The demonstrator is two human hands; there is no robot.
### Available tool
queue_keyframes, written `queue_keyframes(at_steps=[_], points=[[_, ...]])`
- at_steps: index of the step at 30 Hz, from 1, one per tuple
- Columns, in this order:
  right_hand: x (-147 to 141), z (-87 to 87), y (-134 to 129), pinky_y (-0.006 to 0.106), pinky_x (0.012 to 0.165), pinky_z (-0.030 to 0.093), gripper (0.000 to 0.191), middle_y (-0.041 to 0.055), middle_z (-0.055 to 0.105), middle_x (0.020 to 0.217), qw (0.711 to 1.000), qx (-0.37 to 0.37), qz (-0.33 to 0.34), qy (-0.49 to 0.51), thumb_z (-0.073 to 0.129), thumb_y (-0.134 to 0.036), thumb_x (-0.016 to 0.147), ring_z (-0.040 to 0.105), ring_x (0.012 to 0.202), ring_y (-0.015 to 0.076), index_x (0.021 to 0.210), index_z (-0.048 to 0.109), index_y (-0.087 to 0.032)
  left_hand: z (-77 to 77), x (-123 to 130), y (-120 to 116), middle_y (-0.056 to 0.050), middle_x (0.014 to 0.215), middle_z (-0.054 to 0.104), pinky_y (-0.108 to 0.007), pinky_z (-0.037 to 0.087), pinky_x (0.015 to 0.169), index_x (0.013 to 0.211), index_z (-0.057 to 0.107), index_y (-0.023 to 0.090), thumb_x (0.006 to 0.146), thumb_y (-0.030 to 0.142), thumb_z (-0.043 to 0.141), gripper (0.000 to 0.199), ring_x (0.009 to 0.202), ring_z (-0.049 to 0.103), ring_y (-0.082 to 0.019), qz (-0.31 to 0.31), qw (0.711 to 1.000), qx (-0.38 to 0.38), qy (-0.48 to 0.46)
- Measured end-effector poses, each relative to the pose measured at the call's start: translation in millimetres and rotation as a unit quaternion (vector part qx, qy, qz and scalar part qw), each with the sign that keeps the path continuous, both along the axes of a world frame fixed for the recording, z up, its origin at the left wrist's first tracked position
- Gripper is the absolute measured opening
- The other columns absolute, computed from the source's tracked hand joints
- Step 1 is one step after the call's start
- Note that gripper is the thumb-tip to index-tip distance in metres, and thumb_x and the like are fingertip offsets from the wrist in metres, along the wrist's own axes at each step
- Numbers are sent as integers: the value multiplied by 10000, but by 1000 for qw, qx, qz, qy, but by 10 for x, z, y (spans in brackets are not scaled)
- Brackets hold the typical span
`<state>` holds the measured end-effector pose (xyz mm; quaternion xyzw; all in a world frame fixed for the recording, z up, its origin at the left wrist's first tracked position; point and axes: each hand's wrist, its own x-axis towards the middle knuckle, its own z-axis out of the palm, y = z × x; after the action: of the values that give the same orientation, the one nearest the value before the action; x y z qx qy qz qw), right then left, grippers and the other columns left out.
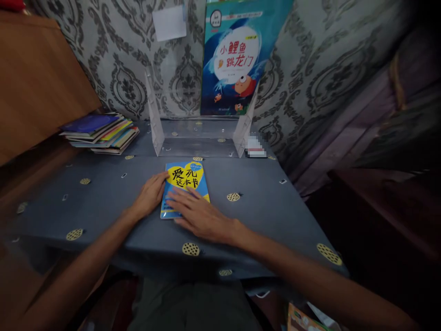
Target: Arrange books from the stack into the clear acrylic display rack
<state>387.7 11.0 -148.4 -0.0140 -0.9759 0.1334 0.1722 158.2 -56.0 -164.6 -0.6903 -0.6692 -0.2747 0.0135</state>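
Blue-and-yellow book (188, 186) flat on table, cover up, heart shape and black lettering on it, near the front edge of the table and between the two hands. Left hand (150, 195) at the book's left edge, fingertips touching around the upper part of that side, fingers close together, thumb not clearly made out; can't tell if it pinches the edge or only rests against it. Right hand (201, 215) lies over the lower right part of the cover, palm down, fingers somewhat spread and pointing left across it, not closed on anything. Right hand hides the book's lower right corner and some of the print; small print low on the cover too blurred to read. A pale item (255, 149) right of the clear stand is pixelated, can't tell what it is. Large picture book (229, 59) cut off at top of view; orange printed item (303, 319) at bottom edge also cut off, partly behind the right forearm. Right side of view very dark, details lost. Tablecloth (113, 193) grey-blue with yellow dotted fruit shapes, hanging over the front edge. Clear stand (203, 146) at the back of the table, large picture book upright at it, teal with orange fish. Book stack (103, 133) at back left, uneven, spines and edges mixed colours. Brown wooden panel (44, 82) beyond the stack, far left. Patterned curtain (129, 59) behind the table, white paper (169, 23) on it, left of the large picture book.
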Motion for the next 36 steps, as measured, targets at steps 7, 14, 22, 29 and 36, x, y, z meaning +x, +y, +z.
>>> queue_keyframes(at_steps=[7,14,22,29,36], points=[[151,-4,-131,530,1277,162,606,128,361,1626,998,-10,-14,-67,468,-500,1020,220,1551,261,1526,414,-170,-6,14,-6,-138,1355,639,-459,451,1124,1275,559,155,1012,273,299,389,1266,592,-242,3,1000,3,-2],[438,-122,111,520,1265,231,648,127,318,1647,985,-119,-118,-35,336,-566,1036,214,1554,265,1561,374,-189,34,11,-13,-137,1296,635,-437,499,1056,1230,592,173,1003,291,320,373,1192,624,-242,18,1000,-3,-5],[49,-284,1070,507,1216,321,563,123,501,1540,960,-213,-178,39,417,-547,1009,417,1463,289,1439,542,-206,-44,100,-26,-152,1439,586,-481,442,1130,1359,551,160,992,429,404,478,1334,554,-286,67,997,-45,18],[-241,-306,1395,454,1101,434,398,102,677,1342,935,-247,-227,112,455,-407,999,611,1249,267,1275,660,-205,13,67,-2,-170,1561,459,-443,363,1199,1463,463,112,1020,387,325,539,1460,417,-268,42,990,-112,75],[16,-267,1425,350,793,555,431,90,776,893,897,-300,-275,172,391,-431,1007,712,805,212,1095,708,-151,218,-196,276,-127,1592,421,-463,358,1188,1505,433,180,1017,349,312,531,1484,377,-246,-76,980,-162,90]])
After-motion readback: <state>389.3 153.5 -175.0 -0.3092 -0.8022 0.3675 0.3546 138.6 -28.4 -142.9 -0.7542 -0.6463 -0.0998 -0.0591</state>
